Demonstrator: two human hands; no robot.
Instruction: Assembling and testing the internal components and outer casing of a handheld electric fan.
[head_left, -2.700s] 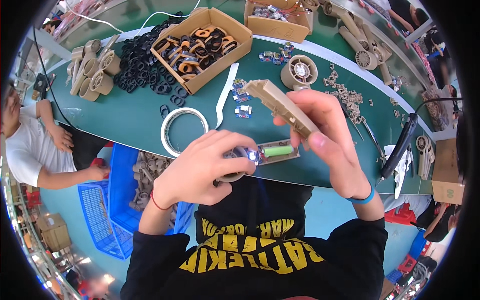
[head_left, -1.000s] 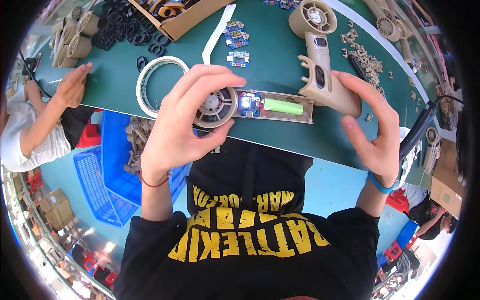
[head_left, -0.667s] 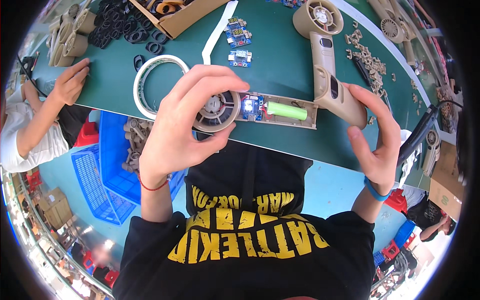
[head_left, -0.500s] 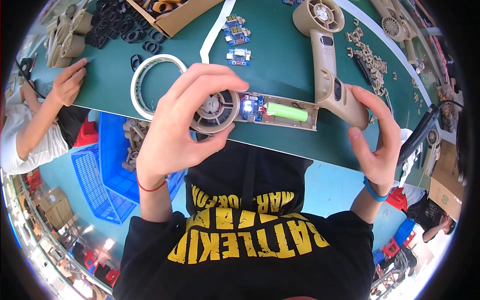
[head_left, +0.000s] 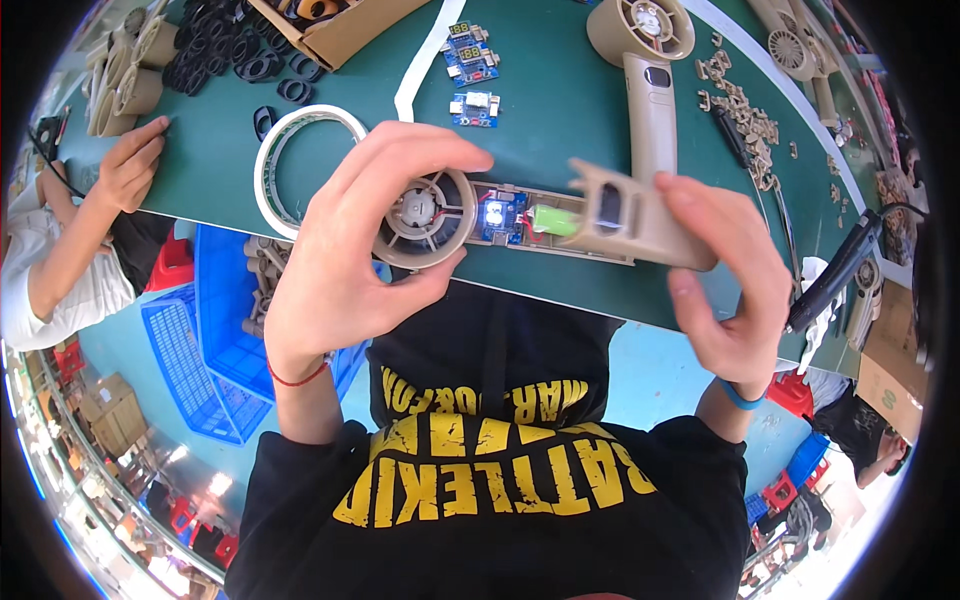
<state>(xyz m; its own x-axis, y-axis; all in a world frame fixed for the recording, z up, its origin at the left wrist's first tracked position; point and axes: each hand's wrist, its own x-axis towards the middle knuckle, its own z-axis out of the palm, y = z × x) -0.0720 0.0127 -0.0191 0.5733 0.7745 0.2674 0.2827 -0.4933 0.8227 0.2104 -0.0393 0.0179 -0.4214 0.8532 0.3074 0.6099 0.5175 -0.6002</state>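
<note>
At frame centre, I have my left hand curled around the beige fan head; just right, my right hand pinches the handle cover, partly hiding the green battery.

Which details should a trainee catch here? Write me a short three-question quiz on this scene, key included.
1. True or false: the white tape roll lies to the right of the fan head in the left hand.
2. What colour is the cylinder in the open handle? (a) orange (b) light green (c) black
3. What does the right hand hold?

Key:
1. False; it lies to the left.
2. b
3. A beige cover, seen overlapping part of the cylinder.
</note>
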